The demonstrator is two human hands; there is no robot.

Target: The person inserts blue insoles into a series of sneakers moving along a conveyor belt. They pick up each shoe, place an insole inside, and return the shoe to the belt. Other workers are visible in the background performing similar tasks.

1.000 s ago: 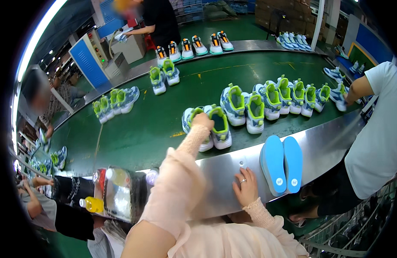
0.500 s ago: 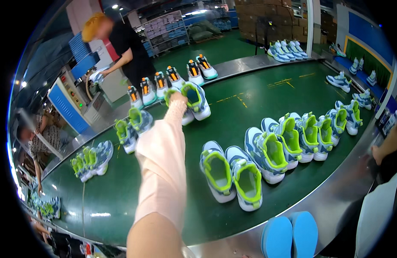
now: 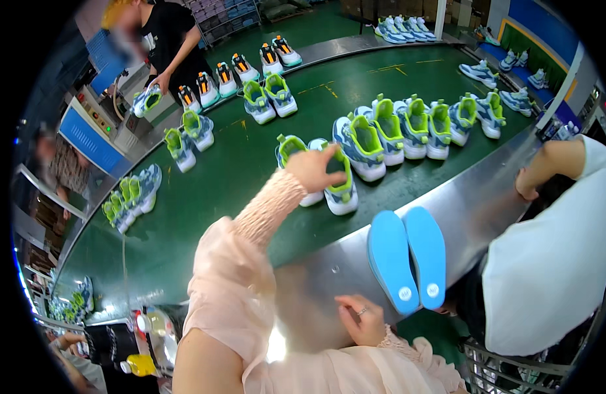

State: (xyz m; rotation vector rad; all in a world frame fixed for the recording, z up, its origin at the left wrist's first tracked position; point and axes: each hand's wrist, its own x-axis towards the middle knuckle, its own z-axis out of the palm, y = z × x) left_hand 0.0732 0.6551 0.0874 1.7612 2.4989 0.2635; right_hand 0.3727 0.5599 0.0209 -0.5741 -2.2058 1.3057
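Note:
My left hand (image 3: 312, 169) reaches over a pair of grey-blue and white sneakers with lime-green linings on the green conveyor belt (image 3: 230, 174). Its thumb and index finger are spread above the right sneaker (image 3: 343, 197) of the pair, and the hand partly hides the left sneaker (image 3: 290, 148). Whether the fingers touch the shoes I cannot tell. Close to my body, my right hand (image 3: 363, 322), with a ring on it, hovers by the metal table edge (image 3: 309, 282), empty with fingers loosely apart. Beyond it two blue insoles (image 3: 393, 262) lie side by side on the metal.
A row of similar sneakers (image 3: 414, 128) runs off to the right. Farther left stand more pairs, including one pair (image 3: 269, 98) near orange-accented shoes (image 3: 227, 79) on the far ledge. A co-worker (image 3: 168, 39) across the belt holds a sneaker; another person in white (image 3: 552, 249) sits at right.
My left hand has let go of the far pair of sneakers, which now stands on the belt, and has come back to the nearer pair. My right hand has come into view.

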